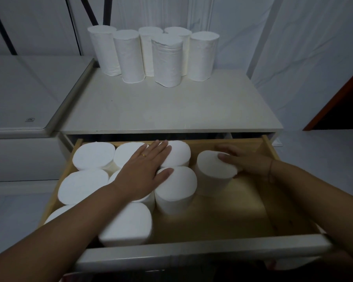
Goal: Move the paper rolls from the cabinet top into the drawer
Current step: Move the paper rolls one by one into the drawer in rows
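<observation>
L hand point(145, 169): fingers straight and spread, palm flat on the tops of upright paper rolls point(94, 154) packed in the drawer's point(202, 247) left half. There's a gold ring point(143, 155) on 1 finger. R hand point(246, 161): fingers and thumb curled round the side of 1 held roll point(213, 171), at the drawer's back right, just beside the packed ones. 6 spare rolls point(167, 60) stand upright in a cluster on the cabinet top point(161, 110), behind & above the drawer, well apart from both hands.
</observation>
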Demonstrator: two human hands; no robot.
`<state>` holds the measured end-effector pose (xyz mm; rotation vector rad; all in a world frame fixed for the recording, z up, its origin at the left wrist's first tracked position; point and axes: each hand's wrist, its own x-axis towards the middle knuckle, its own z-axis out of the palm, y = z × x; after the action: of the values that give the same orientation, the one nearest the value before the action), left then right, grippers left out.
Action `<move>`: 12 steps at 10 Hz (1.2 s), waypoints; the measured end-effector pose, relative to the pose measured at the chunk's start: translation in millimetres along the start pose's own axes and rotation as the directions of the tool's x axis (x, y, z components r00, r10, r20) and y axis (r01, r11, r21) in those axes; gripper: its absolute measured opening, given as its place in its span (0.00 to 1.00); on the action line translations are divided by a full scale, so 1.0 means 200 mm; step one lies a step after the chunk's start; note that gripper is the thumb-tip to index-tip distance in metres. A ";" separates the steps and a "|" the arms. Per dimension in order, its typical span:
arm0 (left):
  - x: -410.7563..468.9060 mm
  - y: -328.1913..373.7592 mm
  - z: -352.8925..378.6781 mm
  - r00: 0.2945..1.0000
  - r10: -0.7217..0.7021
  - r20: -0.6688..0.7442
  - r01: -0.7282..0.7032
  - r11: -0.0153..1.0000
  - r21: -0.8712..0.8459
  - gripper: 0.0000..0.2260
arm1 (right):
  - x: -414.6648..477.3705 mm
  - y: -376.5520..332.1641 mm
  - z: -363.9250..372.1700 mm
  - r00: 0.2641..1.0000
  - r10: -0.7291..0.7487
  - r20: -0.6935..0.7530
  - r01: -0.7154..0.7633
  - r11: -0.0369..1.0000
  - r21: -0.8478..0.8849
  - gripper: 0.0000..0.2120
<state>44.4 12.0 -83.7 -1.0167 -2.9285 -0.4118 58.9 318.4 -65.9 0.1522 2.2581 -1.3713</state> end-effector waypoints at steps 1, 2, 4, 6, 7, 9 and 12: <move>0.00 0.00 0.00 1.000 0.002 0.000 -0.002 1.000 0.002 0.30 | 0.04 -0.02 0.04 0.999 0.038 0.003 -0.038 0.999 -0.032 0.20; 0.00 -0.01 0.01 1.000 0.003 0.004 -0.003 1.000 0.008 0.30 | 0.04 -0.02 0.04 0.995 0.100 0.020 -0.100 0.995 -0.019 0.25; 0.00 -0.01 0.01 1.000 0.004 0.000 -0.004 1.000 -0.006 0.29 | -0.03 -0.01 0.02 0.974 0.158 0.164 -0.155 0.987 -0.027 0.16; -0.01 0.00 0.00 1.000 0.000 0.008 0.000 1.000 -0.018 0.29 | -0.07 0.04 0.05 0.942 0.186 0.281 -0.184 0.982 -0.031 0.22; -0.01 0.00 0.00 1.000 -0.007 0.017 0.008 1.000 -0.013 0.30 | -0.10 0.05 0.07 0.921 0.184 0.342 -0.182 0.983 -0.039 0.16; -0.01 0.01 0.00 1.000 -0.004 0.017 0.005 1.000 -0.010 0.30 | -0.16 0.06 0.16 0.886 0.183 0.427 -0.161 0.983 -0.087 0.16; -0.01 0.01 0.00 1.000 -0.008 0.020 0.008 1.000 -0.016 0.30 | -0.22 0.05 0.27 0.889 0.188 0.418 -0.163 0.982 -0.095 0.22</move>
<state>47.4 11.8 -83.8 -1.0178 -2.9528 -0.4286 119.9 283.2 -73.2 0.0309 1.8654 -1.1152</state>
